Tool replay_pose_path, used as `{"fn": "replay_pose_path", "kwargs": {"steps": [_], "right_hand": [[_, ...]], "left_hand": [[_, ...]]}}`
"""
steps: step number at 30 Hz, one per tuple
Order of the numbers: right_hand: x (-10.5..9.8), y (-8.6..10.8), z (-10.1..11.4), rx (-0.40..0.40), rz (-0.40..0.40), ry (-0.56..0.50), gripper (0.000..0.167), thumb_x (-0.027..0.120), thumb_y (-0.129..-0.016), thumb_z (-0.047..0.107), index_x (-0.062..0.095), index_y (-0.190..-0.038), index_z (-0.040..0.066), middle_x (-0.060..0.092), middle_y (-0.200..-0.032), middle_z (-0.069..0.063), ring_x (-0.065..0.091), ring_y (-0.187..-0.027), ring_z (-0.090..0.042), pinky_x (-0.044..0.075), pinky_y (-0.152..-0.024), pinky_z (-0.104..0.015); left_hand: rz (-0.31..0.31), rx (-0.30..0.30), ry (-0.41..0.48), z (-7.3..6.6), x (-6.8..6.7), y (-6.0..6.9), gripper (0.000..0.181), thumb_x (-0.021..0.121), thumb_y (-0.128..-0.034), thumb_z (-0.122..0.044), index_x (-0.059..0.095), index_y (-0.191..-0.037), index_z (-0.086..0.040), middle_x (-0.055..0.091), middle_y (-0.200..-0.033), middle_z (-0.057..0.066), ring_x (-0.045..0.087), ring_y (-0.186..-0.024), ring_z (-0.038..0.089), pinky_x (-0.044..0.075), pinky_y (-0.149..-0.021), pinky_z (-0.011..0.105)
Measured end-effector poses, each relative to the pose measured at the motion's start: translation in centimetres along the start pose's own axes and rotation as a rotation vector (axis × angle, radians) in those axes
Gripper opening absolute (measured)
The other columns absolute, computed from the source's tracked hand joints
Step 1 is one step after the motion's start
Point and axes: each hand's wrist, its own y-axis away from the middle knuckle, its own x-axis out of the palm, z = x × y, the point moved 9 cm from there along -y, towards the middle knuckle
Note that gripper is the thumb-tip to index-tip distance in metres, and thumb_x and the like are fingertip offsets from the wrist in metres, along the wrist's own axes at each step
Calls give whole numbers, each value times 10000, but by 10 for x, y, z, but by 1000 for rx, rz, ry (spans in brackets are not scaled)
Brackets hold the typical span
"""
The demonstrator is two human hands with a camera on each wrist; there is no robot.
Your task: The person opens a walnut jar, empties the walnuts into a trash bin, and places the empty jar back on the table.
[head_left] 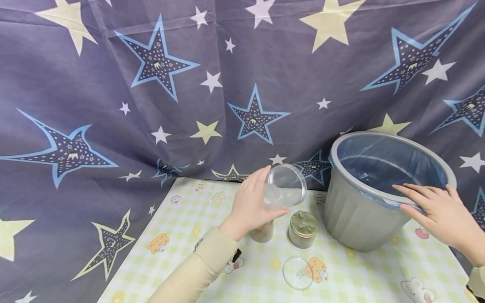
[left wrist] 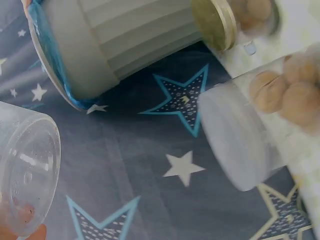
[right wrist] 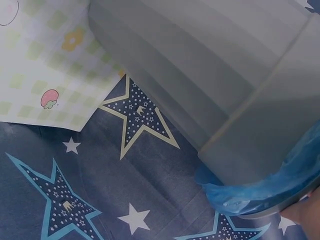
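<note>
My left hand (head_left: 251, 204) grips a clear plastic jar (head_left: 285, 187) above the table, its round end tilted toward the right; I see no contents in it. Behind and below that hand, partly hidden, stands a jar of round brown nuts (head_left: 263, 232); the left wrist view shows its white lid (left wrist: 237, 137). A small gold-lidded jar (head_left: 303, 229) is just right of it, with brown pieces inside. A thin clear disc, perhaps a lid (head_left: 298, 273), lies nearer me. On the rim of a grey bin (head_left: 363, 214), my right hand (head_left: 439, 212) rests with fingers extended over the edge.
A blue plastic bag (head_left: 382, 164) lines the bin, which occupies the table's right side. Underneath everything is a green-and-white checked tablecloth (head_left: 178, 235) with cartoon prints. A dark star-patterned curtain (head_left: 182, 113) hangs right behind the table.
</note>
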Motion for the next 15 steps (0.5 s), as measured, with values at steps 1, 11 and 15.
{"fn": "replay_pose_path", "kwargs": {"steps": [1, 11, 15], "right_hand": [[0, 0, 1, 0, -1, -1, 556, 569, -926, 366, 401, -1441, 240, 547, -1250, -233, 467, -1058, -478, 171, -958, -727], [-1, 0, 1, -6, -15, 0, 562, 567, -929, 361, 384, -1450, 255, 549, -1244, -228, 468, -1052, -475, 178, -951, -719], [-1, 0, 2, 3, -12, -4, 561, 569, -927, 362, 391, -1446, 245, 547, -1247, -234, 464, -1057, -474, 171, -963, -718]], "left_hand": [[3, -27, 11, 4, 0, 5, 1090, 870, -545, -500, 362, -1397, -49, 519, -1325, 129, 522, -1199, 284, 449, -1002, 427], [-30, -195, 52, 33, -6, 43, 1122, 895, -495, -452, 353, -1401, -70, 545, -1301, 143, 561, -1152, 296, 505, -907, 457], [-14, -290, 85, 47, -4, 57, 1128, 893, -498, -461, 347, -1409, -80, 531, -1316, 149, 547, -1166, 301, 492, -927, 476]]}}
